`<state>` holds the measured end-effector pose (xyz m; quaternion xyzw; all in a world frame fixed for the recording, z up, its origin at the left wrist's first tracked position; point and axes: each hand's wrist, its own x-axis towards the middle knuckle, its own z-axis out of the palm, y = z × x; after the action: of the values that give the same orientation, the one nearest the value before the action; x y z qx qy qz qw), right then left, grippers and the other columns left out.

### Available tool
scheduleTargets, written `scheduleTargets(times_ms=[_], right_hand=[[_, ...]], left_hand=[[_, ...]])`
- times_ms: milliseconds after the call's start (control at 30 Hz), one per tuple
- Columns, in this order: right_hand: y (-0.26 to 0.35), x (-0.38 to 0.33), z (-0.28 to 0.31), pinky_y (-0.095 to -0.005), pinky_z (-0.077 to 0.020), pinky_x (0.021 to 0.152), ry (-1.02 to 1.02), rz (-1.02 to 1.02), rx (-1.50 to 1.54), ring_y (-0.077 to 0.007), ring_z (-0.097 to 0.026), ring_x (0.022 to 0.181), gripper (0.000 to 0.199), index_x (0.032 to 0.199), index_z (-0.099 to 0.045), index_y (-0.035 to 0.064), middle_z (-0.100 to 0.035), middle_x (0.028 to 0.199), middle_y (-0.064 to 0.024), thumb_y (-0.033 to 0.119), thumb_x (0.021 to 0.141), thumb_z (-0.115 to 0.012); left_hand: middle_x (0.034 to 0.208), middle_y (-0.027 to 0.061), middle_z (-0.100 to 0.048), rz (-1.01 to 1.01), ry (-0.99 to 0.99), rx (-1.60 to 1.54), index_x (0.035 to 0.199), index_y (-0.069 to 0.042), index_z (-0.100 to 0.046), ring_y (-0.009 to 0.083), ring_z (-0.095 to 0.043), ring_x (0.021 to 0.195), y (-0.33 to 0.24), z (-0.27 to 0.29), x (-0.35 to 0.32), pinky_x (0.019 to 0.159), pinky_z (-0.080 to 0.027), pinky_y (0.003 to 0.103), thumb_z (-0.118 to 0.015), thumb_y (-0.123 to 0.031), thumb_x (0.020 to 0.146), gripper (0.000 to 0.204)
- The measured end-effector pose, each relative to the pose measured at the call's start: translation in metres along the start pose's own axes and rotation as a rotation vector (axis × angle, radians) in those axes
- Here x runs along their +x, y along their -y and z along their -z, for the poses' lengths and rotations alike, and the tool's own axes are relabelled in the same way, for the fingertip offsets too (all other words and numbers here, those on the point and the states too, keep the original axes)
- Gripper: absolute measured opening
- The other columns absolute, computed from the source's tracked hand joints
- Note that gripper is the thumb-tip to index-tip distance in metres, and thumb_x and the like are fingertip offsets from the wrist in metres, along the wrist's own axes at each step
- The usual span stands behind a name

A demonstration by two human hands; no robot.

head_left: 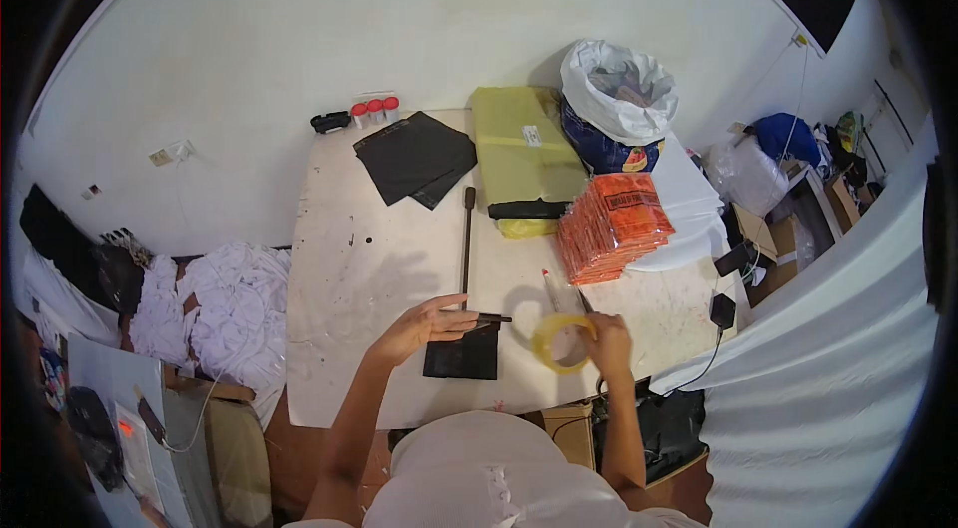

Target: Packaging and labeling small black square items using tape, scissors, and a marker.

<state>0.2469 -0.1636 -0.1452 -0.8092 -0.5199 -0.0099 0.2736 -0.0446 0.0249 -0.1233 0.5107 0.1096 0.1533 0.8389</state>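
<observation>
My left hand (427,324) rests on the upper edge of a small black bag (462,355) lying flat near the front of the white table (349,278), with its fingers pinching the bag's folded top. My right hand (609,340) holds a roll of clear yellowish tape (562,342) upright just right of the bag. A thin strip of tape seems to run from the roll toward the bag's top. A red-capped marker (552,288) lies just behind the roll.
A long black rod (466,241) lies down the table's middle. Behind it are black bags (414,157), a yellow-green package (524,157), a stack of orange packets (613,226), a white sack (617,94) and small red-capped bottles (374,111). White cloths (215,313) are heaped at the left.
</observation>
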Motion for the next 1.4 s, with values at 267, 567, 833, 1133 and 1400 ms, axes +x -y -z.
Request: scheduleTargets(times_ms=[267,567,833,1133,1400], right_hand=[[-0.064,-0.017,0.022,-0.0387,-0.0455,0.066,-0.075,-0.281,-0.198,-0.0305,-0.054,0.075,0.018,0.081,-0.066,0.0079,-0.061,0.075,-0.0109,0.017,0.066,-0.07],[0.034,-0.008,-0.012,-0.0309,-0.0483,0.066,0.329,-0.574,1.188,-0.0195,-0.061,0.075,0.036,0.116,-0.049,0.0048,-0.061,0.096,-0.0123,0.032,0.092,-0.042],[0.084,-0.007,-0.02,-0.031,-0.0532,0.069,0.783,-0.621,1.659,-0.0208,-0.064,0.081,0.05,0.128,-0.031,0.0021,-0.06,0.094,-0.0141,0.015,0.086,-0.055],[0.1,0.0,-0.043,-0.0284,-0.0522,0.068,0.844,-0.575,1.424,-0.0157,-0.062,0.078,0.05,0.123,-0.042,0.0038,-0.061,0.088,-0.0071,0.003,0.077,-0.063],[0.082,-0.006,-0.058,-0.0207,-0.0446,0.063,0.567,-0.502,1.286,-0.0089,-0.055,0.069,0.033,0.105,-0.059,0.0018,-0.06,0.081,-0.0032,-0.002,0.073,-0.063]], left_hand=[[0.125,0.0194,-0.048,-0.046,0.057,-0.012,0.135,-0.001,-0.025,0.0289,-0.046,0.118,0.01,-0.008,-0.002,0.097,-0.037,0.038,-0.055,-0.055,0.079,0.084],[0.134,0.0173,-0.039,-0.056,0.32,0.076,0.138,-0.005,-0.021,0.0302,-0.036,0.125,0.001,-0.033,0.026,0.105,-0.024,0.04,-0.076,-0.021,0.066,0.093],[0.139,0.0091,-0.032,0.008,0.287,0.325,0.142,-0.012,-0.01,0.0224,-0.033,0.127,0.012,-0.041,0.012,0.106,-0.023,0.039,-0.075,-0.004,0.066,0.1],[0.145,0.0129,-0.018,-0.076,0.358,0.718,0.141,-0.008,-0.015,0.0255,-0.019,0.133,0.009,-0.044,0.008,0.107,-0.019,0.037,-0.075,-0.022,0.07,0.094],[0.145,0.0096,-0.018,-0.159,0.225,1.105,0.128,-0.02,-0.047,0.027,-0.017,0.134,0.013,-0.042,-0.01,0.107,-0.018,0.037,-0.071,-0.02,0.072,0.061]])
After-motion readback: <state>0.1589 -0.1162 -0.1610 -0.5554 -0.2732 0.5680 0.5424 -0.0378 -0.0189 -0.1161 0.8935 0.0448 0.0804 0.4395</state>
